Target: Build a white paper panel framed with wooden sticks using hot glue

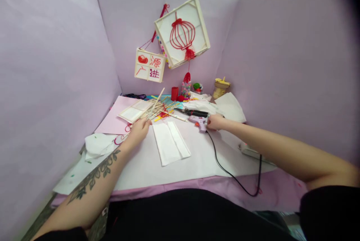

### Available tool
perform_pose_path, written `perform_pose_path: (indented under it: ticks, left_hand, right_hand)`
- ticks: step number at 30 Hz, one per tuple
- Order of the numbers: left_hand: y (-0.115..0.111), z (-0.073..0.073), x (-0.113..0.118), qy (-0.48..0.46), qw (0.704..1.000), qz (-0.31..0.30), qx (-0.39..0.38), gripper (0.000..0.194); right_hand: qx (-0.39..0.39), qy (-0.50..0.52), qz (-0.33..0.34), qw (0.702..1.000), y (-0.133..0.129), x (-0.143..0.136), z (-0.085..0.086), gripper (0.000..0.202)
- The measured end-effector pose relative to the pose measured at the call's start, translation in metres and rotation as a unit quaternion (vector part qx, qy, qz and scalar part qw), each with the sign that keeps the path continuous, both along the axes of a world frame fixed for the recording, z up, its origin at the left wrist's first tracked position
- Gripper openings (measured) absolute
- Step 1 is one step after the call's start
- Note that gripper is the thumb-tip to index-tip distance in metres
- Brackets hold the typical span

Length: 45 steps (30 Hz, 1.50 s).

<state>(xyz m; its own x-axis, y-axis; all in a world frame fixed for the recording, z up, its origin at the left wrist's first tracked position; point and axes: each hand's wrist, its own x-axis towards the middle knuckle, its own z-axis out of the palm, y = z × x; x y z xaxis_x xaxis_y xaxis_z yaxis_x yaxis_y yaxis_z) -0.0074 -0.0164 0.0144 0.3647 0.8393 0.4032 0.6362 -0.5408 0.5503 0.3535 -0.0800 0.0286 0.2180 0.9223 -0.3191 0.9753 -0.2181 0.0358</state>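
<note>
- The left hand [141,127] is just off the far left corner of the folded white paper [171,143], fingers close together; it seems to pinch a pale wooden craft stick [158,100], though the grip is too small to be sure of.
- The right hand [216,122] is curled at the back end of the lilac hot glue gun [199,121], to the right of the paper's far edge; whether its fingers close on anything cannot be told.
- The paper itself lies flat, a long flap along its right side, with no sticks to be seen on it.
- Black-handled pliers [198,113] lie beyond the paper to the right, and the glue gun's black cord [222,166] loops down on its right.
- Beyond the paper, loose craft sticks [165,105] lie in a heap, unjoined; left of that, a stick-framed white panel [135,110] looks assembled but undecorated.
- Higher up, on the wall beyond the paper, the square frame with a red lantern figure [182,32] and the smaller four-pane frame with written characters [150,65] both look finished.
- By this evidence, framing and decorating the paper, if meant, remain undone.
</note>
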Motion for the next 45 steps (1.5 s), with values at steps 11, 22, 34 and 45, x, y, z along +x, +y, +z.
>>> perform_pose_path:
  ticks: [11,22,34,45]
  left_hand:
    - [0.003,0.001,-0.007,0.022,0.999,0.04,-0.029,0.03]
    - [0.015,0.0,-0.022,0.138,0.978,0.151,-0.027,0.029]
    - [-0.002,-0.006,-0.011,0.139,0.99,-0.001,0.012,0.027]
    - [-0.023,-0.012,0.008,0.253,0.967,-0.029,-0.013,0.03]
  right_hand:
    - [-0.077,-0.022,0.014,0.997,-0.012,0.001,0.014,0.01]
    - [-0.041,0.085,0.061,0.994,-0.057,0.034,0.065,0.007]
    - [0.135,-0.09,0.327,0.931,0.043,-0.126,0.018,0.023]
    - [0.129,-0.09,0.368,0.916,0.064,-0.137,-0.007,0.026]
